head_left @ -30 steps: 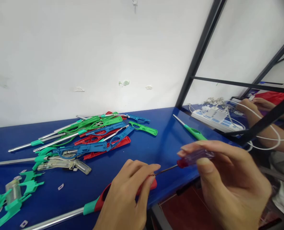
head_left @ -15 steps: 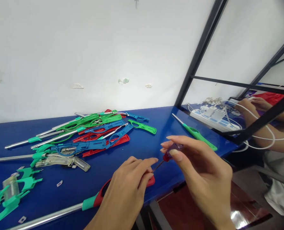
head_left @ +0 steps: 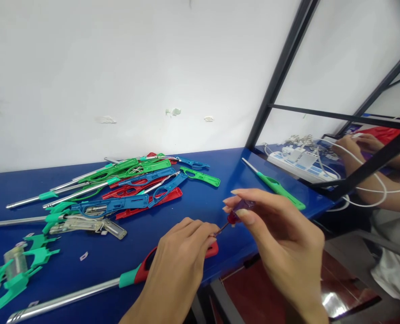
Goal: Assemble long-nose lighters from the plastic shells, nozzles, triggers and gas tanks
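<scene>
One screwdriver (head_left: 233,218) in right fingers (head_left: 269,198), perhaps touching red lighter (head_left: 128,278)

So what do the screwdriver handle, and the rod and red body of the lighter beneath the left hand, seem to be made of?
Screwdriver handle: probably translucent plastic; its purple tint looks see-through, though small and partly covered.
Rod: apparently smooth, shiny metal, from its silvery, streaked highlights.
Red body: likely moulded plastic, given its even, solid colour.

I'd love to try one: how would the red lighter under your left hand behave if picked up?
The red lighter is probably stiff, given its straight metal tube. That tube looks smooth, so it may slip. Being long, it might tip if lifted off-centre.
</scene>
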`<state>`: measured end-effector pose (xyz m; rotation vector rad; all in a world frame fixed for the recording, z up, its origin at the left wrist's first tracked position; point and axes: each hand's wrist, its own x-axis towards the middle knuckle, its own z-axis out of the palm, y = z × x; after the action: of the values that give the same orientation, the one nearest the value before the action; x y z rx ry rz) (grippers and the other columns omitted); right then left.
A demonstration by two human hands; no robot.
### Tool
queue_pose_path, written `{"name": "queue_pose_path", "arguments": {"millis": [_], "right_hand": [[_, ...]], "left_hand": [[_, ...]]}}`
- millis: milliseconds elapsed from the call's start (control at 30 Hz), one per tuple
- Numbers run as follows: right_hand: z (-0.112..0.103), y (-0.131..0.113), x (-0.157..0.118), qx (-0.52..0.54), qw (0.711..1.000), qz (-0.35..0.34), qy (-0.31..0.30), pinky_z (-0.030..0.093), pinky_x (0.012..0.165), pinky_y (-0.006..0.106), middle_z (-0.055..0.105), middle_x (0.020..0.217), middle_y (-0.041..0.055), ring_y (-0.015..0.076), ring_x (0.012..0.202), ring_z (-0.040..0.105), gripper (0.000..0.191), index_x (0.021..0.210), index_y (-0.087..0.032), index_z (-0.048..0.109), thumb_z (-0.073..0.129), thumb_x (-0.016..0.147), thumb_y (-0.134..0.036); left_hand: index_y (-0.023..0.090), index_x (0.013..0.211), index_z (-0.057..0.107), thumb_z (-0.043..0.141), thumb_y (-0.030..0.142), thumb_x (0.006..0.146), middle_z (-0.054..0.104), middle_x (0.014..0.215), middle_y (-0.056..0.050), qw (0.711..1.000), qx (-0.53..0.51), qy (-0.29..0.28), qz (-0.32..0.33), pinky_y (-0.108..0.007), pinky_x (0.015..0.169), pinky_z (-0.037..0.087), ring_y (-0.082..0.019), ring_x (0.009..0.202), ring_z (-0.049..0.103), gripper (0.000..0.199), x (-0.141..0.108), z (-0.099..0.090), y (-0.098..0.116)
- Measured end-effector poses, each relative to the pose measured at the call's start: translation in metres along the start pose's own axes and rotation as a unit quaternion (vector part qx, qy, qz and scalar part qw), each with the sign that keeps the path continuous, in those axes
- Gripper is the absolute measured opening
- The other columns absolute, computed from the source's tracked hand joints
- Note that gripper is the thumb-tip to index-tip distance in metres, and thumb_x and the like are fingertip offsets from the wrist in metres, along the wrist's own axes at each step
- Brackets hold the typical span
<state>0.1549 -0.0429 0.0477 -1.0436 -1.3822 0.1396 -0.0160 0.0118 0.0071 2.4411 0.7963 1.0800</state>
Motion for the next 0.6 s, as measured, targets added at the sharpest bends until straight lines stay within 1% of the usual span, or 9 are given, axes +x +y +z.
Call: {"name": "queue_pose_path", "arguments": {"millis": [133, 200, 233, 300, 367, 400, 467, 533, 600], "right_hand": [[0.0, 0.0, -0.001, -0.007, 1.0, 0.005, -0.008, 0.066, 0.083, 0.018, 0.086, 0.108, -0.0096, 0.009, 0.091, 0.081, 0.03, 0.124, -0.039, 0.083, 0.077, 0.105, -0.017], [0.0, 0.0, -0.001, -0.009, 1.0, 0.009, -0.01, 0.065, 0.083, 0.018, 0.086, 0.108, -0.0094, 0.0093, 0.091, 0.081, 0.029, 0.124, -0.039, 0.083, 0.077, 0.105, -0.018], [-0.001, 0.0, -0.001, -0.011, 1.0, 0.01, -0.011, 0.065, 0.083, 0.018, 0.086, 0.108, -0.0091, 0.0096, 0.091, 0.081, 0.028, 0.123, -0.039, 0.083, 0.077, 0.105, -0.018], [0.0, 0.001, -0.001, -0.015, 1.0, 0.01, -0.009, 0.065, 0.083, 0.02, 0.085, 0.107, -0.0083, 0.0103, 0.091, 0.08, 0.028, 0.122, -0.038, 0.082, 0.077, 0.105, -0.018], [0.003, 0.003, -0.001, -0.019, 1.0, 0.003, -0.001, 0.064, 0.082, 0.022, 0.083, 0.105, -0.007, 0.0116, 0.091, 0.079, 0.026, 0.121, -0.037, 0.082, 0.078, 0.104, -0.017], [0.005, 0.005, -0.001, -0.02, 1.0, -0.003, 0.005, 0.064, 0.081, 0.024, 0.082, 0.105, -0.006, 0.0126, 0.092, 0.078, 0.026, 0.12, -0.036, 0.082, 0.079, 0.103, -0.018], [0.011, 0.01, 0.0, -0.019, 0.999, -0.018, 0.023, 0.063, 0.08, 0.027, 0.079, 0.105, -0.004, 0.0149, 0.093, 0.075, 0.025, 0.119, -0.035, 0.08, 0.081, 0.101, -0.018], [0.016, 0.014, 0.0, -0.016, 0.998, -0.031, 0.043, 0.062, 0.079, 0.03, 0.076, 0.104, -0.0028, 0.0162, 0.092, 0.072, 0.025, 0.119, -0.033, 0.079, 0.082, 0.1, -0.016], [0.019, 0.017, 0.0, -0.005, 0.998, -0.042, 0.052, 0.06, 0.078, 0.032, 0.074, 0.102, -0.0026, 0.0167, 0.09, 0.069, 0.028, 0.119, -0.032, 0.079, 0.081, 0.099, -0.012]], "left_hand": [[0.025, 0.1, 0.073, 0.056, 0.007, 0.107, 0.081, 0.092, 0.003, 1.0, 0.007, -0.013, -0.006, -0.035, 0.072, 0.058, -0.022, 0.081, 0.072, 0.026, 0.002, 0.0, 0.0], [0.026, 0.1, 0.074, 0.055, 0.008, 0.107, 0.082, 0.092, 0.003, 1.0, 0.011, -0.019, -0.013, -0.038, 0.074, 0.06, -0.023, 0.081, 0.073, 0.027, 0.0, -0.001, 0.002], [0.026, 0.102, 0.074, 0.053, 0.009, 0.106, 0.082, 0.094, 0.002, 1.0, 0.012, -0.02, -0.018, -0.041, 0.078, 0.062, -0.024, 0.083, 0.075, 0.028, -0.001, -0.001, 0.004], [0.026, 0.114, 0.075, 0.05, 0.008, 0.101, 0.084, 0.106, -0.002, 0.999, 0.024, -0.013, -0.022, -0.052, 0.092, 0.064, -0.028, 0.097, 0.079, 0.034, -0.006, -0.002, 0.008], [0.023, 0.131, 0.072, 0.047, 0.008, 0.094, 0.083, 0.124, -0.008, 0.999, 0.051, -0.001, -0.017, -0.065, 0.105, 0.06, -0.034, 0.115, 0.078, 0.047, -0.011, -0.003, 0.011], [0.022, 0.136, 0.07, 0.047, 0.009, 0.092, 0.082, 0.129, -0.01, 0.998, 0.065, -0.001, -0.014, -0.069, 0.108, 0.058, -0.036, 0.12, 0.077, 0.052, -0.014, -0.004, 0.013], [0.022, 0.142, 0.067, 0.047, 0.011, 0.095, 0.08, 0.134, -0.012, 0.996, 0.086, -0.019, -0.019, -0.071, 0.11, 0.058, -0.035, 0.122, 0.077, 0.053, -0.018, -0.005, 0.014], [0.023, 0.146, 0.065, 0.049, 0.014, 0.1, 0.079, 0.136, -0.011, 0.994, 0.092, -0.053, -0.032, -0.07, 0.109, 0.059, -0.034, 0.12, 0.078, 0.05, -0.021, -0.006, 0.015], [0.025, 0.151, 0.062, 0.052, 0.016, 0.102, 0.078, 0.14, -0.011, 0.991, 0.092, -0.086, -0.05, -0.069, 0.108, 0.06, -0.035, 0.123, 0.077, 0.051, -0.02, -0.007, 0.014]]}}
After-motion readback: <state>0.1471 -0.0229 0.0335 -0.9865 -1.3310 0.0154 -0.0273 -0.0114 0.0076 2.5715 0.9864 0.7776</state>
